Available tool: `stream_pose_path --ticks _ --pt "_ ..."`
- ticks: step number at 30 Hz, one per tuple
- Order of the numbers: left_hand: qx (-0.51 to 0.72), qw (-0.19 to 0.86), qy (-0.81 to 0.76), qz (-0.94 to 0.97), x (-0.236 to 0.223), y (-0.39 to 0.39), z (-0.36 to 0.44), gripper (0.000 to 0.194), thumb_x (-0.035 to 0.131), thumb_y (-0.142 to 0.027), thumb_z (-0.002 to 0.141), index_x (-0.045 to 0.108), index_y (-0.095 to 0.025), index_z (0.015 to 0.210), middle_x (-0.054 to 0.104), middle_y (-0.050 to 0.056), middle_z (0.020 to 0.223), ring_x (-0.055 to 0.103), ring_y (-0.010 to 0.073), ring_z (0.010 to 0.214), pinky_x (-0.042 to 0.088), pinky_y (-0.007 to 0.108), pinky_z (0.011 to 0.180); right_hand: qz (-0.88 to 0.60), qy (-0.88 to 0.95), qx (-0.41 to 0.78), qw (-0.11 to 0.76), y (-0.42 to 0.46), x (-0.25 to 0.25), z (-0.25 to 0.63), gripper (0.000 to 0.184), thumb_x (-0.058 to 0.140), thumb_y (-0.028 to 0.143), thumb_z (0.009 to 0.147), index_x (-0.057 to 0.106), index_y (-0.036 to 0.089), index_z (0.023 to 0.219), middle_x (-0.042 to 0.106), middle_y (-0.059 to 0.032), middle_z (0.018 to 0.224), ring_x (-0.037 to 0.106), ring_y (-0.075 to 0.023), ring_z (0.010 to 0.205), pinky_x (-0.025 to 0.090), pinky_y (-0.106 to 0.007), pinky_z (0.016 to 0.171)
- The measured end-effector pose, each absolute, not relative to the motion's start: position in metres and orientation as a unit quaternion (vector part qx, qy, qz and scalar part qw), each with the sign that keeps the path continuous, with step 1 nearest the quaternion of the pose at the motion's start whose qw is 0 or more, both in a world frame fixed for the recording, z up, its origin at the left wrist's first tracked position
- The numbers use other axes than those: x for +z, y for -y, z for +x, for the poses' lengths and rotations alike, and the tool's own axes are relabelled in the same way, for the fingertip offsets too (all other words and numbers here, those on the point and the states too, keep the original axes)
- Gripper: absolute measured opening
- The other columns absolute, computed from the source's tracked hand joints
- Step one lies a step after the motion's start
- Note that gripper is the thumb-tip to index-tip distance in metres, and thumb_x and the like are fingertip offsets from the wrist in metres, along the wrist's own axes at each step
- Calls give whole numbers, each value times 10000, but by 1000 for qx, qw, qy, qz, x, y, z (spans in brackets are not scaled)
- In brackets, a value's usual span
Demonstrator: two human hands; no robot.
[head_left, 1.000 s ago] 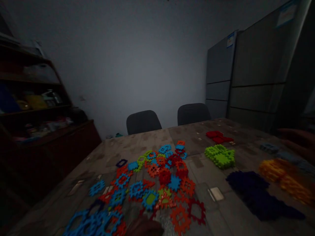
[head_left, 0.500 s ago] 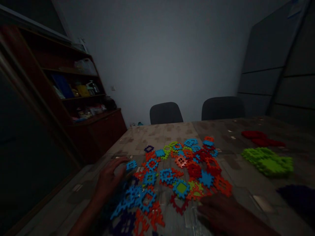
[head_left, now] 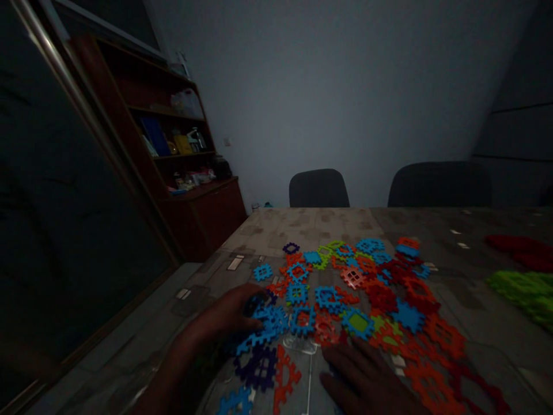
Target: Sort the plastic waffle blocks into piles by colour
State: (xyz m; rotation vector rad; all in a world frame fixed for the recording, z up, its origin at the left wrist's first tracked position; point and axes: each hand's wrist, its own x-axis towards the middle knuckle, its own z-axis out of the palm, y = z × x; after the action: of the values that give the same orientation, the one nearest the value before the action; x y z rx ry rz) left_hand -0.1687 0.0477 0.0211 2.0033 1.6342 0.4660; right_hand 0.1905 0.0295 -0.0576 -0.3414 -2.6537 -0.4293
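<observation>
1. At the far left, a dark panel point(head_left: 64, 190) is cut off by the picture edge; a dim, blurred shape low in front of it cannot be identified.
2. Next, a wooden shelf unit point(head_left: 133, 98) is shown; its smaller contents are obscured by dim light.
3. The left hand point(head_left: 233, 311) is reached in from the bottom edge, forearm slanted up to the right. The fingers are bent, the thumb is set apart below them, and the hand is partly open at the blue pieces point(head_left: 270, 323). Whether a piece is gripped cannot be told. Dark green shapes under the wrist are poorly resolved.
4. Below these, dark purple pieces point(head_left: 261, 366) and an orange triangular piece point(head_left: 285, 374) are laid flat; a lower blue piece point(head_left: 235, 402) is cut off by the bottom edge.
5. The mixed pile point(head_left: 356, 288) is spread across the middle of the table point(head_left: 259, 230), its pieces partly overlapped.
6. The right hand point(head_left: 367, 372) is held palm down at the near edge of the pile, fingers extended and slightly spread towards the left. No grip is visible; its underside is hidden.
7. At the right, green pieces point(head_left: 525, 291) and blurred red pieces point(head_left: 521, 249) are cut off by the edge.
</observation>
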Motion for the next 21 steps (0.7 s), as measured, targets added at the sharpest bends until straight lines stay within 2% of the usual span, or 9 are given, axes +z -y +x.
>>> stream_pose_path --ticks 3,5,8,10,13,16,21 --pt "178 245 -578 758 19 -48 -151 525 807 -260 744 758 -219 1266 726 109 1399 665 346 1299 486 465 1150 -159 955 -137 208 -31 -24 203 271 701 352 963 735 237 1207 808 -98 1233 782 -289 1086 649 -410 905" --pt "196 226 -564 769 19 -48 -143 459 738 -233 824 744 -229 1283 704 102 1437 642 329 1335 457 475 1176 -204 953 -62 215 -31 -9 209 212 672 314 985 742 272 1180 821 -66 1189 782 -262 1048 635 -394 930" --pt "226 191 -551 780 20 -50 -139 399 649 -218 898 734 -211 1288 705 128 1428 649 326 1327 464 503 1170 -280 930 31 237 -42 -6 222 242 563 276 1031 737 308 1197 819 -62 1150 783 -244 961 653 -369 834" --pt "241 170 -543 786 20 -51 -140 356 628 -232 917 749 -195 1249 736 149 1368 681 333 1279 499 513 1136 -312 914 24 258 -52 -14 232 293 534 265 1021 737 301 1228 807 -86 1188 784 -274 994 666 -396 809" --pt "254 149 -532 794 15 -54 -139 310 618 -262 946 765 -204 1213 763 144 1312 714 330 1229 537 512 1105 -343 904 -7 255 -63 -30 241 346 565 239 972 735 257 1272 775 -141 1266 767 -337 1085 671 -469 859" --pt "266 129 -531 794 3 -51 -128 374 633 -287 972 719 -195 1324 707 167 1414 669 355 1309 506 556 1145 -342 911 24 231 -61 -40 244 402 599 213 952 703 277 1335 757 -128 1310 762 -315 1111 668 -441 887" --pt "236 88 -505 826 -20 -37 -101 544 742 -324 954 607 -251 1475 646 139 1505 609 361 1388 495 572 1164 -320 917 99 216 -57 -42 247 399 568 261 1040 637 309 1430 723 -89 1386 711 -257 1219 608 -388 1014"
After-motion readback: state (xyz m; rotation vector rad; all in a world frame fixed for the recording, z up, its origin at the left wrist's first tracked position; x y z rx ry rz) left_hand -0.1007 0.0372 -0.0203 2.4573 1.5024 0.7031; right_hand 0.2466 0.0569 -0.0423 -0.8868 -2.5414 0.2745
